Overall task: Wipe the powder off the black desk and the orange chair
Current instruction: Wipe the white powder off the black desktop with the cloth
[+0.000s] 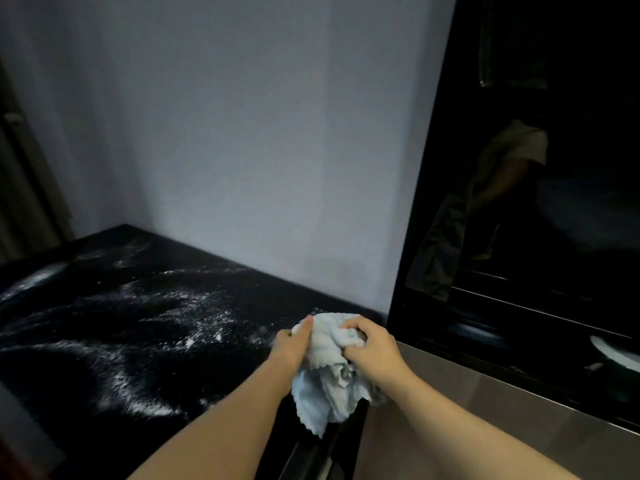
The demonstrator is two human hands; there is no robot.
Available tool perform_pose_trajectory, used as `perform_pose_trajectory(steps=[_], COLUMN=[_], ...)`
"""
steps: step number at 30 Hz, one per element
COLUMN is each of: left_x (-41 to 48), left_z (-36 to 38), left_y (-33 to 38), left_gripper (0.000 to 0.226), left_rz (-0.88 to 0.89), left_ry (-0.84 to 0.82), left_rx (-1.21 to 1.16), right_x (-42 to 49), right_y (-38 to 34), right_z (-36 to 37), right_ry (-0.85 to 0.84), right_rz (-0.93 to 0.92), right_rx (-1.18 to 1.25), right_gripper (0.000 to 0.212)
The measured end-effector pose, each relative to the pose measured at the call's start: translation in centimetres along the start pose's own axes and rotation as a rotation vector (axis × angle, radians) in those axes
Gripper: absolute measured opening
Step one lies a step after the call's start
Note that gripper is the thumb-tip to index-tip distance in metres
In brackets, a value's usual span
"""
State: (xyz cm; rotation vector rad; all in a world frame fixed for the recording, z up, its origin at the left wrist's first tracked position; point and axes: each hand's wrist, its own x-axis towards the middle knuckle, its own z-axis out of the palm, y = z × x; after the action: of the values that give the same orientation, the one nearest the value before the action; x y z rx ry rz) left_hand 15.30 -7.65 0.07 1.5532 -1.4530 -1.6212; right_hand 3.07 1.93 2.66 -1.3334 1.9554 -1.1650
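The black desk [86, 317] fills the lower left, streaked and dusted with white powder [138, 400] across most of its top. A crumpled pale blue cloth [325, 379] hangs above the desk's right end. My left hand [294, 344] grips its left side with the thumb up on top. My right hand [372, 344] grips the cloth's upper right, fingers curled into the folds. The cloth's lower part dangles free over the desk edge. No orange chair shows in this view.
A grey wall [242, 133] stands right behind the desk. A dark glass panel [536, 202] with a black frame rises at the right, above a grey tiled floor [450, 427]. The desk's right edge [346, 441] drops off below the cloth.
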Motion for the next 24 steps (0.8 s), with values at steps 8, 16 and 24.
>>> perform_pose_trajectory(steps=[8,16,24], left_x=[-0.5,0.2,4.6], left_z=[-5.6,-5.8,-5.6], left_y=[-1.6,-0.6,0.3], left_gripper=[0.026,0.052,0.032], left_rz=[0.003,0.026,0.066], left_ry=[-0.008,-0.298,-0.001], left_rx=[-0.388,-0.287,0.133], right_x=[0.0,3.1,11.6], right_y=[-2.0,-0.6,1.8], right_z=[5.2,7.2,2.4], right_ry=[-0.173,-0.115,0.042], right_rz=[0.114,0.056,0.04], right_rx=[0.371,0.471,-0.064], right_gripper=[0.027,0.073,0.052])
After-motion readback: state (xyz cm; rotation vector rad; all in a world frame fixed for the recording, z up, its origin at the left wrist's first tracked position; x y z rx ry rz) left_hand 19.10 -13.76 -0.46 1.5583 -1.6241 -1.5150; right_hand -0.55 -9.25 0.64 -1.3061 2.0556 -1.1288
